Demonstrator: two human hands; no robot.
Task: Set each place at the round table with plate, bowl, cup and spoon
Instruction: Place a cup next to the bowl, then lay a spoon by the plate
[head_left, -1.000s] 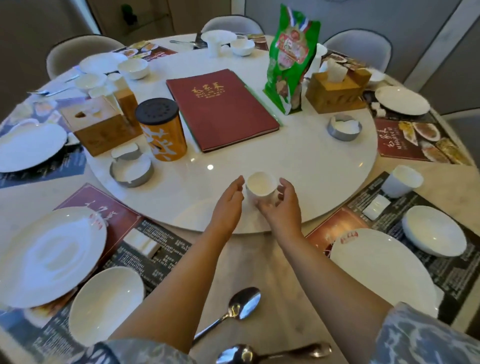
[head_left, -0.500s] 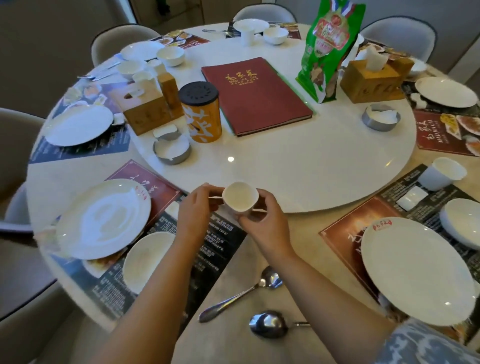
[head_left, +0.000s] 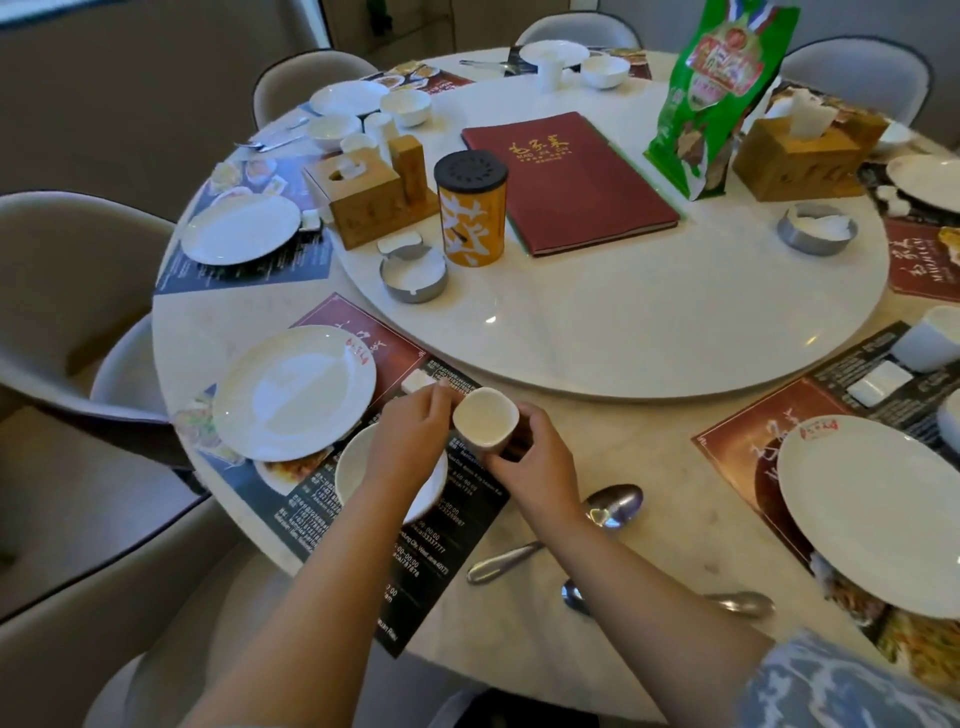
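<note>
Near the table's left-front edge, over the placemat (head_left: 363, 525) beside bowl (head_left: 358, 480) & plate (head_left: 293, 392), both hands hold the cup (head_left: 485, 418). Right hand (head_left: 535, 470) wraps its lower wall; left hand (head_left: 402, 439) pinches the rim. Prob. light, rigid, glazed-slick, chippable; grip the body, not the rim.

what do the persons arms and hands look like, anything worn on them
Both forearms are bare from the wrist up to near the elbow. The left hand and right hand carry no gloves, and no rings, watch or bracelets show. Short loose sleeves in a blue-grey fabric with a mottled white pattern appear at the bottom edge, most plainly on the right arm.
</note>
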